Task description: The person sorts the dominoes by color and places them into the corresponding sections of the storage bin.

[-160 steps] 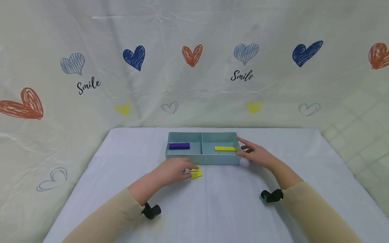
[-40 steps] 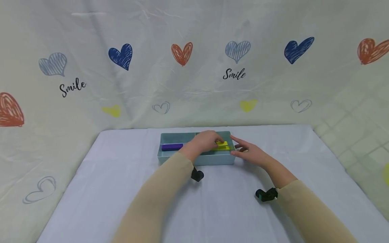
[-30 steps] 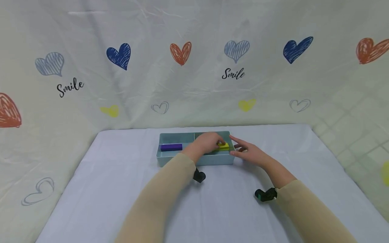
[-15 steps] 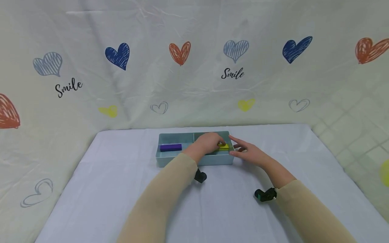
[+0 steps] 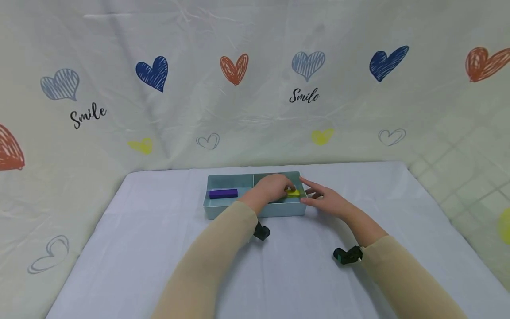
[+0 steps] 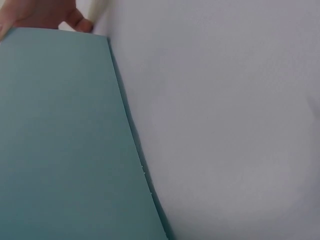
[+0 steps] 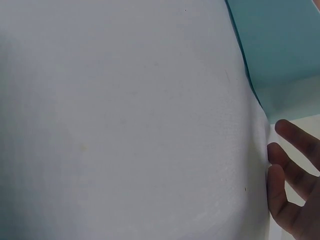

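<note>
In the head view a blue-green tray [image 5: 287,210] with two compartments stands on the white-covered table. My left hand [image 5: 272,187] reaches into its right compartment. Its curled fingertips pinch a small yellow block [image 5: 294,193] low in that compartment; the fingers hide much of the block. A purple block [image 5: 223,193] lies in the left compartment. My right hand [image 5: 326,201] touches the tray's right end, fingers spread from the back corner to the front one. The right wrist view shows these extended fingers [image 7: 300,142] beside the tray's corner. Only the tray's outer wall fills the left wrist view.
White cloth covers the table [image 5: 303,274]. Behind its far edge hangs a pale curtain [image 5: 255,110] printed with hearts and "Smile". A small black wrist camera [image 5: 261,231] sits at the left cuff, another black camera [image 5: 348,255] at the right.
The left hand has gone from the yellow pieces in front of the tray into its right compartment and lowered a yellow block there. For the last second both hands have stayed nearly still.
</note>
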Tool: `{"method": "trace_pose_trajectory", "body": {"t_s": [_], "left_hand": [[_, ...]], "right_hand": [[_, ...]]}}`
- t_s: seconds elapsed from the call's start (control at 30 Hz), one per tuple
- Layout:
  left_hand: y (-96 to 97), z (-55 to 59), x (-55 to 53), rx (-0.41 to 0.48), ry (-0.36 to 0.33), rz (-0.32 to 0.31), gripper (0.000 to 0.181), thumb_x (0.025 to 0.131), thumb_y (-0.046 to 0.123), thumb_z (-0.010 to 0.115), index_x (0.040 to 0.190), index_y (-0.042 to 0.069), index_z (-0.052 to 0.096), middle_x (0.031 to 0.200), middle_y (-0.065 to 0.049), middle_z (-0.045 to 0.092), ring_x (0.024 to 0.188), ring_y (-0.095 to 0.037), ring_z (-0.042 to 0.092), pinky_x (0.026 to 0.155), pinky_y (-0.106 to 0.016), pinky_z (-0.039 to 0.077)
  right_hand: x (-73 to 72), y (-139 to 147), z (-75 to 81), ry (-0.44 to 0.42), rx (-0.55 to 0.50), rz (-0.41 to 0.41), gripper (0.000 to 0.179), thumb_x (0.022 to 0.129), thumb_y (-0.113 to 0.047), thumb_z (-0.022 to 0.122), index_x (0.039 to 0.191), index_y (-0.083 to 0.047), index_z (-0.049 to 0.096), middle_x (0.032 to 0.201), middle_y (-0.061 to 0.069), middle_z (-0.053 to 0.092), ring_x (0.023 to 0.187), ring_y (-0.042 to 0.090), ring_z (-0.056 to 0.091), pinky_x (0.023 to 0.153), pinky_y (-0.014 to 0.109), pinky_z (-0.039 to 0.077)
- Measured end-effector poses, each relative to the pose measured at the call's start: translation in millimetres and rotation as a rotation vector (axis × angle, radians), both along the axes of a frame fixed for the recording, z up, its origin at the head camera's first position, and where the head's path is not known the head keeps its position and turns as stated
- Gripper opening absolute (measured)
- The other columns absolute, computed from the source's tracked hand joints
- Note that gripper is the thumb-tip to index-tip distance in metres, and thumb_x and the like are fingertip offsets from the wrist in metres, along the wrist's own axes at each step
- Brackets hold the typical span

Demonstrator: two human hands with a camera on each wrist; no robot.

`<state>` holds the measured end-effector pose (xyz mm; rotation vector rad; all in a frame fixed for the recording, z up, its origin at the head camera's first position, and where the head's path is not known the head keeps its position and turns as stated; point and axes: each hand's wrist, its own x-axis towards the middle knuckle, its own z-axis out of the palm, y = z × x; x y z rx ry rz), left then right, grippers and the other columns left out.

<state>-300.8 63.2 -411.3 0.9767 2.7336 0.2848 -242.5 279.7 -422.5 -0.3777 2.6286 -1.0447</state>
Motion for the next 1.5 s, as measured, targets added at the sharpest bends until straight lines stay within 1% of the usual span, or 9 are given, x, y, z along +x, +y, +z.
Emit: {"method": "trace_pose_trajectory", "body": {"t_s": [0.3, 0.53, 0.77, 1.07, 1.5], "left_hand": [[0.1, -0.3, 0.7, -0.015, 0.025, -0.016, 0.033, 0.098, 0.018, 0.064, 0.129, 0.028, 0.068, 0.124, 0.007, 0.066, 0.109, -0.011, 0.061, 0.097, -0.029, 0.048], [0.8, -1.0, 0.8, -0.026, 0.028, -0.016, 0.034, 0.098, 0.019, 0.065, 0.130, 0.028, 0.068, 0.124, 0.007, 0.067, 0.109, -0.011, 0.061, 0.096, -0.028, 0.049], [0.7, -3.1, -0.2, -0.023, 0.023, -0.004, 0.034, 0.099, 0.020, 0.064, 0.131, 0.028, 0.067, 0.129, 0.008, 0.064, 0.117, -0.011, 0.058, 0.100, -0.029, 0.046], [0.2, -2.7, 0.4, -0.016, 0.016, 0.002, 0.034, 0.099, 0.020, 0.063, 0.132, 0.027, 0.066, 0.131, 0.007, 0.064, 0.119, -0.012, 0.057, 0.102, -0.029, 0.045], [-1.6, -0.5, 2.6, -0.037, 0.041, -0.005, 0.035, 0.099, 0.021, 0.062, 0.134, 0.026, 0.065, 0.131, 0.006, 0.061, 0.121, -0.012, 0.054, 0.103, -0.031, 0.044]], "right_hand": [[0.6, -0.5, -0.5, 0.002, 0.005, -0.004, 0.079, 0.093, -0.054, 0.062, 0.159, -0.033, 0.023, 0.143, 0.020, 0.051, 0.125, 0.037, 0.051, 0.094, 0.052, 0.047], [1.5, -1.0, 0.6, 0.005, 0.008, -0.010, 0.079, 0.094, -0.054, 0.061, 0.159, -0.032, 0.023, 0.143, 0.020, 0.050, 0.124, 0.037, 0.051, 0.096, 0.054, 0.046], [1.5, -0.9, 0.8, 0.010, 0.008, -0.008, 0.079, 0.093, -0.055, 0.062, 0.159, -0.032, 0.024, 0.143, 0.020, 0.051, 0.125, 0.037, 0.051, 0.097, 0.055, 0.045], [0.4, 0.0, -0.7, 0.015, 0.002, 0.000, 0.079, 0.093, -0.054, 0.062, 0.159, -0.032, 0.024, 0.142, 0.020, 0.051, 0.124, 0.037, 0.052, 0.096, 0.054, 0.046], [0.5, 0.0, -1.4, 0.012, 0.005, 0.004, 0.079, 0.093, -0.054, 0.062, 0.159, -0.030, 0.024, 0.142, 0.021, 0.051, 0.124, 0.038, 0.052, 0.094, 0.053, 0.047]]}}
